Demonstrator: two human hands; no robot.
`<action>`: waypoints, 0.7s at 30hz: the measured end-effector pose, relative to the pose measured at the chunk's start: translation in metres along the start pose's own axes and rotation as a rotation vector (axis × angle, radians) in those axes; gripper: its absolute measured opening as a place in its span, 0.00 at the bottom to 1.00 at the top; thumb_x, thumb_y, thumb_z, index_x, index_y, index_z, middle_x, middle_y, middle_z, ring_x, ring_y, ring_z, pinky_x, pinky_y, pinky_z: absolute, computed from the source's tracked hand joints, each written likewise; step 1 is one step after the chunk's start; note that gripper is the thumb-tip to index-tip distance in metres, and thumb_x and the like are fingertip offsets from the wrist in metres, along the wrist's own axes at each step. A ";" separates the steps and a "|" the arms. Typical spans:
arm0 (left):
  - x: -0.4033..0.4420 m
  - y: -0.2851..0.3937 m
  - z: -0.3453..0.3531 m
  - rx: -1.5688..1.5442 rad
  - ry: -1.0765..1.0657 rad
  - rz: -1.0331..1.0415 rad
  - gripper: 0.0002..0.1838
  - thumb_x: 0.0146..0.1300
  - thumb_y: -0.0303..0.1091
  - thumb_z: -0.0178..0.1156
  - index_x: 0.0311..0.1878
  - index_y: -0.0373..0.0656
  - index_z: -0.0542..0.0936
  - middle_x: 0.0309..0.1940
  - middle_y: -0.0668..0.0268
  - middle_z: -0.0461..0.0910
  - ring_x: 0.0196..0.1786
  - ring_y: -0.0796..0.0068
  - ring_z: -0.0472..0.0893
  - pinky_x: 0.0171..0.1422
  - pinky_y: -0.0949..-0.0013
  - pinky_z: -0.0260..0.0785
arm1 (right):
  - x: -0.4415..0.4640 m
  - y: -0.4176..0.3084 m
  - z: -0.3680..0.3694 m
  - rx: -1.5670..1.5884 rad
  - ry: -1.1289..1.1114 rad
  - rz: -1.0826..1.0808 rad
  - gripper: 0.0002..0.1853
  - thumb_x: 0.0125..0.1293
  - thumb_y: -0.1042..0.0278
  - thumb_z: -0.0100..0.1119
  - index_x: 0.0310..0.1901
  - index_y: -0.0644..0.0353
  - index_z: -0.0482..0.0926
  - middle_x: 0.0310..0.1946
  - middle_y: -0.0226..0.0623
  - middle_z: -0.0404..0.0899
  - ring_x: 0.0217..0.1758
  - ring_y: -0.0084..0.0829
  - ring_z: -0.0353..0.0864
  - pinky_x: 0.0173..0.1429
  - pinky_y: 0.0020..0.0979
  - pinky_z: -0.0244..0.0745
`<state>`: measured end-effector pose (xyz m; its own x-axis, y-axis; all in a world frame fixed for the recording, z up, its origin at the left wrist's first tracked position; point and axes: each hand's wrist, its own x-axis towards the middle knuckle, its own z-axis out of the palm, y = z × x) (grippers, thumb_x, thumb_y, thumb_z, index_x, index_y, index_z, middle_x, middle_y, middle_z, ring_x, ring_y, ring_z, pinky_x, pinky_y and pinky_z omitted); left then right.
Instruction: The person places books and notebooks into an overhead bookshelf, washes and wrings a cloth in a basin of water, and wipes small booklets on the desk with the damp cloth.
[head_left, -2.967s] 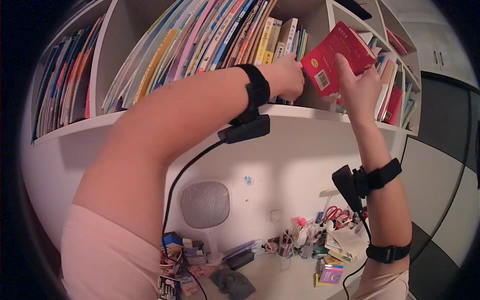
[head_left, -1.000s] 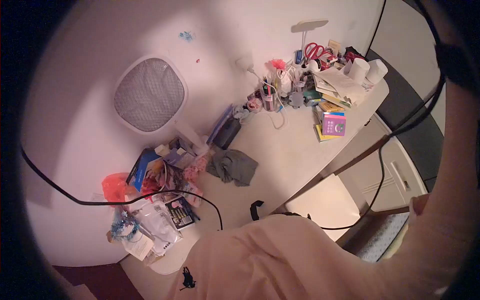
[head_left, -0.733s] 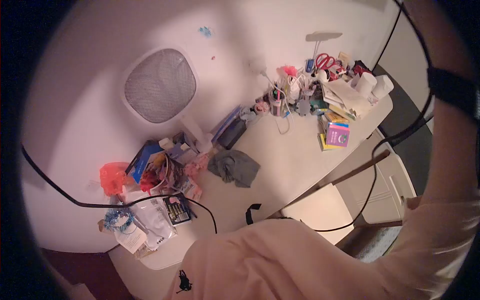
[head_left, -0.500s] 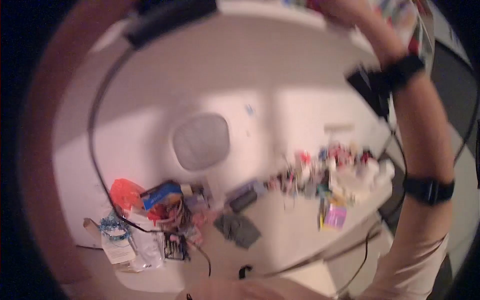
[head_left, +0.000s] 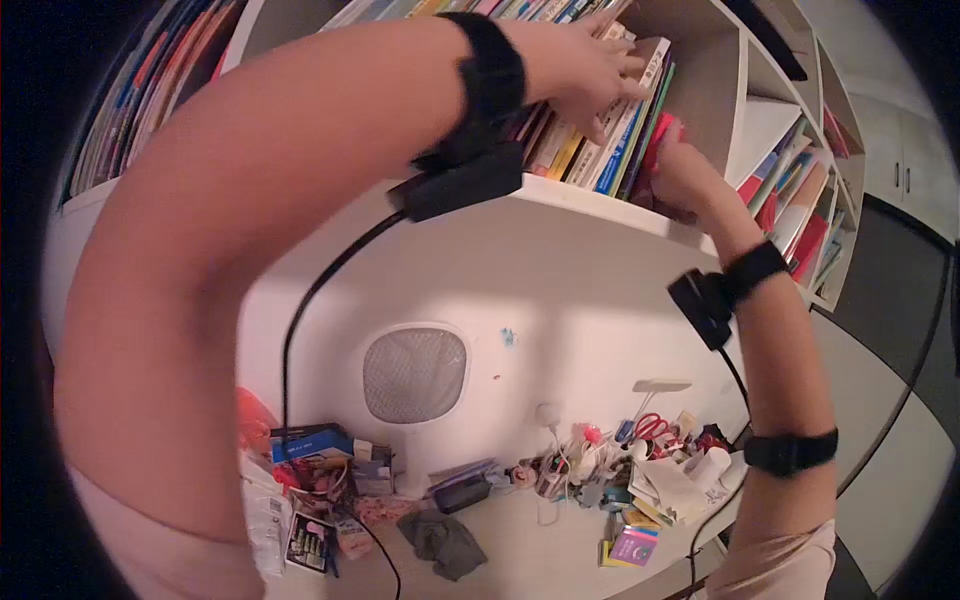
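A row of upright, slightly leaning books (head_left: 612, 158) stands on the white shelf (head_left: 560, 193) in the upper part of the head view. My left hand (head_left: 592, 78) reaches over them from the left, its fingers stretched and spread across the tops and spines. At the right end of the row, my right hand (head_left: 688, 180) is closed around a thin red book-like item (head_left: 662, 132). Its fingertips are partly hidden behind that item. Both wrists carry black straps with small black devices and cables.
Below the shelf is a cluttered white desk (head_left: 520, 545) with a mesh-faced round-cornered panel (head_left: 415, 375), red scissors (head_left: 651, 427), a grey cloth (head_left: 443, 543) and a purple packet (head_left: 634, 545). More shelf compartments with books (head_left: 790, 180) stand at the right. A black cable (head_left: 290, 330) hangs from my left wrist.
The view has tilted up, bringing the bookshelf into sight. My left hand, out of view before, now rests on the books, and my right hand now grips the red item.
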<state>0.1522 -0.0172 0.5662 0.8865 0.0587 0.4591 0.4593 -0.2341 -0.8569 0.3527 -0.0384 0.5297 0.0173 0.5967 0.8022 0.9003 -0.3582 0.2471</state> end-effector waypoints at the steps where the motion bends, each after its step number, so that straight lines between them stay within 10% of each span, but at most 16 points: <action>1: -0.009 -0.009 0.004 0.012 -0.002 -0.012 0.45 0.53 0.60 0.57 0.70 0.50 0.54 0.69 0.51 0.49 0.72 0.53 0.48 0.72 0.46 0.34 | -0.005 0.002 -0.006 0.002 0.014 -0.009 0.33 0.56 0.71 0.53 0.57 0.82 0.51 0.31 0.60 0.78 0.29 0.47 0.82 0.32 0.40 0.76; 3: -0.045 -0.024 0.014 0.131 0.343 -0.148 0.48 0.51 0.64 0.57 0.70 0.49 0.52 0.70 0.50 0.45 0.72 0.48 0.44 0.71 0.44 0.32 | -0.032 -0.006 -0.022 0.354 0.080 -0.032 0.32 0.57 0.63 0.60 0.54 0.76 0.56 0.28 0.56 0.79 0.27 0.40 0.82 0.25 0.38 0.75; 9: -0.077 -0.021 0.029 -0.092 0.276 -0.204 0.58 0.43 0.69 0.59 0.71 0.49 0.45 0.70 0.45 0.41 0.72 0.44 0.39 0.70 0.42 0.35 | -0.002 -0.011 0.009 0.444 -0.019 -0.068 0.35 0.53 0.52 0.67 0.49 0.71 0.60 0.32 0.51 0.78 0.27 0.32 0.81 0.22 0.28 0.74; 11: -0.071 -0.026 0.043 0.019 0.360 -0.200 0.58 0.44 0.72 0.57 0.71 0.49 0.44 0.70 0.44 0.41 0.72 0.44 0.40 0.71 0.42 0.34 | 0.013 0.004 0.032 0.292 0.201 -0.182 0.37 0.52 0.52 0.68 0.49 0.73 0.59 0.30 0.45 0.77 0.22 0.28 0.77 0.18 0.27 0.70; 12: -0.066 -0.037 0.042 0.070 0.384 -0.190 0.58 0.45 0.74 0.53 0.71 0.50 0.43 0.69 0.44 0.41 0.72 0.43 0.41 0.71 0.42 0.32 | 0.008 0.000 0.022 0.218 0.153 -0.196 0.52 0.49 0.38 0.64 0.46 0.93 0.56 0.29 0.59 0.77 0.35 0.42 0.82 0.38 0.34 0.76; 15: -0.063 -0.032 0.039 -0.013 0.304 -0.168 0.58 0.45 0.76 0.51 0.71 0.50 0.42 0.69 0.43 0.40 0.71 0.42 0.41 0.71 0.41 0.30 | 0.006 -0.009 0.010 0.406 -0.063 -0.106 0.52 0.50 0.37 0.62 0.45 0.94 0.57 0.27 0.59 0.77 0.33 0.41 0.82 0.38 0.33 0.76; 17: -0.064 -0.031 0.035 -0.001 0.297 -0.158 0.57 0.46 0.76 0.50 0.71 0.49 0.43 0.69 0.43 0.40 0.72 0.43 0.41 0.70 0.40 0.30 | -0.005 -0.013 -0.007 0.342 -0.161 0.011 0.48 0.52 0.36 0.60 0.48 0.87 0.61 0.28 0.59 0.78 0.35 0.44 0.82 0.40 0.37 0.76; 21: -0.093 -0.016 0.025 0.040 0.208 -0.335 0.50 0.52 0.71 0.50 0.71 0.48 0.48 0.70 0.49 0.43 0.72 0.50 0.43 0.70 0.42 0.33 | -0.022 0.014 -0.008 0.301 0.421 -0.213 0.27 0.56 0.46 0.58 0.38 0.69 0.76 0.31 0.49 0.80 0.35 0.44 0.81 0.43 0.37 0.74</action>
<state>0.0640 0.0057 0.5314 0.6588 -0.0733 0.7487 0.7263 -0.1975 -0.6584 0.3619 -0.0623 0.5197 -0.2984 0.2733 0.9145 0.9504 -0.0028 0.3109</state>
